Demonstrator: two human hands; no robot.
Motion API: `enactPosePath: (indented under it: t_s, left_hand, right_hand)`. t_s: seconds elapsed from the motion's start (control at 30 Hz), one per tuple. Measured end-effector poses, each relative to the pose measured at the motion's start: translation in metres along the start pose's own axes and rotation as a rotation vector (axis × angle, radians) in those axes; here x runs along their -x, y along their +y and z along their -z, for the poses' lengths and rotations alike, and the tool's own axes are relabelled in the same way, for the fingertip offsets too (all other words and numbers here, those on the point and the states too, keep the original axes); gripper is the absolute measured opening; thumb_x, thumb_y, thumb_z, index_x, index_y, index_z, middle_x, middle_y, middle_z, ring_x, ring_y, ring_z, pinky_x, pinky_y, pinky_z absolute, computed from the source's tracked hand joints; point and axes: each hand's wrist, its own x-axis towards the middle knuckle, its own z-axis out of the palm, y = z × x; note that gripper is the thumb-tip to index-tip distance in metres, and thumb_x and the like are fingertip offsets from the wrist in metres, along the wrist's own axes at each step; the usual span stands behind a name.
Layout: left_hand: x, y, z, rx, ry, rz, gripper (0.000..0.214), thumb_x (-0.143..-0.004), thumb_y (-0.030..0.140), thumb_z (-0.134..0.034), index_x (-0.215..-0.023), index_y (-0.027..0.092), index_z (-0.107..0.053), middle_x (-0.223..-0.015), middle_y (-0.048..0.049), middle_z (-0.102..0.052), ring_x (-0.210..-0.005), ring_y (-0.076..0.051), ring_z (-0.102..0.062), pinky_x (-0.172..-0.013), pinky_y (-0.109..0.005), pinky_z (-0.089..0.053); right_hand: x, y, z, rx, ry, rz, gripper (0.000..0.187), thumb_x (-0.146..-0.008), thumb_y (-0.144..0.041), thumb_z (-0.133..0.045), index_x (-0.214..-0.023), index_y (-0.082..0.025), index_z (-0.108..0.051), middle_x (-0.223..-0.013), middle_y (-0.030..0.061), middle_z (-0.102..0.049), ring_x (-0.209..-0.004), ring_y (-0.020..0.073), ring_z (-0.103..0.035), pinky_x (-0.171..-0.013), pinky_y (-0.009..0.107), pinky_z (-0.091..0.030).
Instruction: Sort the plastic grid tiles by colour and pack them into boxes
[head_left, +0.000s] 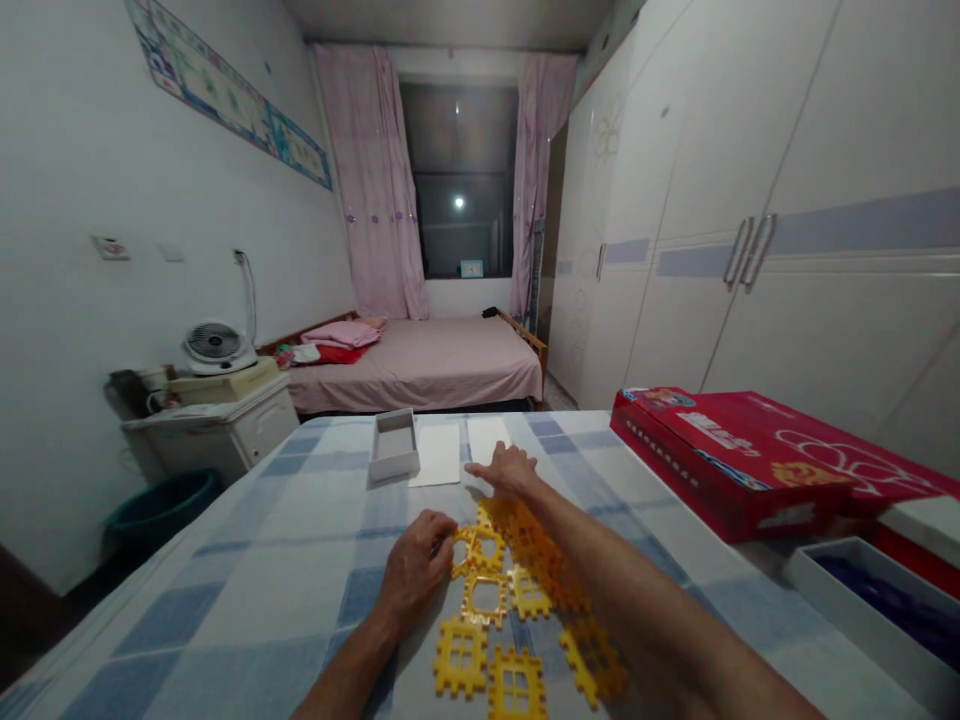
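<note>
Several yellow plastic interlocking building pieces with notched edges lie on the cloth in front of me, among them a window-shaped piece (461, 655) and a square frame piece (486, 598). My left hand (421, 558) is closed at the left edge of the group, its curled fingers on a yellow piece (466, 552). Stretched out beyond the pieces, my right hand (506, 468) has its fingers apart and holds nothing visible. It is over the near part of a white card (487, 432). My right forearm covers or shades some yellow pieces on the right.
Left of the right hand lie another white card (439, 455) and an open grey-white box (394, 462). A large red box (720, 460) stands on the right of the checked tablecloth (300, 540). Nearer right, a white tray (862, 590) holds dark purple pieces. A bed (442, 360) is beyond.
</note>
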Motion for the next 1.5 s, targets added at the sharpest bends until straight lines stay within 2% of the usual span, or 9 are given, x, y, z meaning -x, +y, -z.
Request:
enactPosePath:
  t_s: [0.13, 0.23, 0.5, 0.7, 0.87, 1.0, 1.13, 1.3, 1.5]
  left_hand:
    - [-0.001, -0.001, -0.002, 0.008, 0.015, -0.004, 0.020, -0.080, 0.020, -0.041, -0.082, 0.020, -0.061, -0.085, -0.0030, -0.059, -0.079, -0.016, -0.056, -0.073, -0.027, -0.042]
    - [-0.002, -0.001, -0.001, 0.003, 0.026, -0.008, 0.019, -0.079, 0.019, -0.042, -0.081, 0.019, -0.060, -0.084, -0.0028, -0.059, -0.079, -0.015, -0.056, -0.073, -0.027, -0.042]
    - [-0.001, 0.000, 0.001, -0.018, 0.002, -0.015, 0.021, -0.080, 0.020, -0.040, -0.084, 0.019, -0.061, -0.088, -0.0035, -0.060, -0.081, -0.016, -0.057, -0.076, -0.028, -0.043]
    - [-0.002, -0.003, 0.002, -0.054, -0.028, 0.003, 0.024, -0.080, 0.028, -0.040, -0.088, 0.020, -0.062, -0.094, -0.0038, -0.063, -0.084, -0.017, -0.060, -0.079, -0.030, -0.046]
    - [-0.005, -0.008, 0.005, -0.095, -0.038, 0.011, 0.030, -0.077, 0.037, -0.044, -0.091, 0.021, -0.064, -0.098, -0.0036, -0.066, -0.087, -0.019, -0.063, -0.080, -0.030, -0.049]
    - [-0.007, -0.016, 0.005, -0.137, -0.040, -0.019, 0.034, -0.076, 0.043, -0.045, -0.091, 0.021, -0.066, -0.099, -0.0039, -0.067, -0.084, -0.019, -0.065, -0.076, -0.029, -0.051]
    - [-0.008, -0.023, 0.004, -0.166, -0.036, -0.029, 0.035, -0.076, 0.045, -0.045, -0.092, 0.022, -0.067, -0.100, -0.0044, -0.068, -0.084, -0.020, -0.066, -0.075, -0.029, -0.053]
    - [-0.009, -0.023, 0.005, -0.156, -0.047, -0.036, 0.036, -0.077, 0.045, -0.045, -0.093, 0.021, -0.066, -0.100, -0.0055, -0.068, -0.086, -0.021, -0.066, -0.077, -0.030, -0.053]
    - [-0.009, -0.020, 0.006, -0.158, -0.043, -0.040, 0.035, -0.076, 0.044, -0.045, -0.091, 0.021, -0.066, -0.099, -0.0055, -0.069, -0.085, -0.021, -0.066, -0.075, -0.030, -0.053]
  right_hand:
    - [-0.001, -0.014, -0.014, 0.079, 0.063, -0.022, 0.066, -0.073, -0.054, -0.058, -0.114, -0.003, -0.056, -0.123, 0.0315, -0.051, -0.118, 0.0401, -0.048, -0.093, 0.052, -0.036]
    - [0.000, -0.010, -0.010, 0.053, 0.069, 0.022, 0.043, -0.080, -0.041, -0.052, -0.104, -0.006, -0.062, -0.112, 0.0272, -0.060, -0.110, 0.0357, -0.056, -0.088, 0.047, -0.042]
    - [0.005, 0.067, 0.058, -0.314, 0.236, 0.057, 0.038, -0.085, -0.016, -0.033, -0.113, -0.015, -0.058, -0.105, 0.0106, -0.068, -0.094, 0.0199, -0.065, -0.079, 0.031, -0.051]
    - [0.095, 0.169, 0.102, -0.723, 0.319, -0.009, 0.038, -0.081, -0.028, -0.040, -0.113, -0.013, -0.056, -0.096, 0.0073, -0.069, -0.077, 0.0166, -0.067, -0.066, 0.029, -0.057]
    - [0.206, 0.255, 0.128, -0.976, 0.613, -0.292, 0.043, -0.074, -0.033, -0.054, -0.114, -0.016, -0.057, -0.092, 0.0069, -0.070, -0.074, 0.0203, -0.068, -0.065, 0.031, -0.057]
    - [0.271, 0.308, 0.130, -0.969, 0.789, -0.501, 0.046, -0.071, -0.031, -0.056, -0.115, -0.015, -0.058, -0.087, 0.0088, -0.071, -0.072, 0.0246, -0.068, -0.058, 0.034, -0.057]
    - [0.295, 0.340, 0.120, -0.970, 0.880, -0.595, 0.047, -0.068, -0.030, -0.055, -0.112, -0.016, -0.059, -0.077, 0.0071, -0.071, -0.064, 0.0243, -0.066, -0.052, 0.034, -0.054]
    - [0.296, 0.339, 0.115, -0.700, 0.835, -0.728, 0.044, -0.066, -0.037, -0.053, -0.102, -0.016, -0.065, -0.061, 0.0046, -0.065, -0.051, 0.0208, -0.058, -0.046, 0.031, -0.047]
    - [0.299, 0.339, 0.117, -0.315, 0.824, -0.809, 0.043, -0.067, -0.044, -0.046, -0.095, -0.018, -0.066, -0.071, 0.0084, -0.067, -0.064, 0.0260, -0.062, -0.059, 0.037, -0.048]
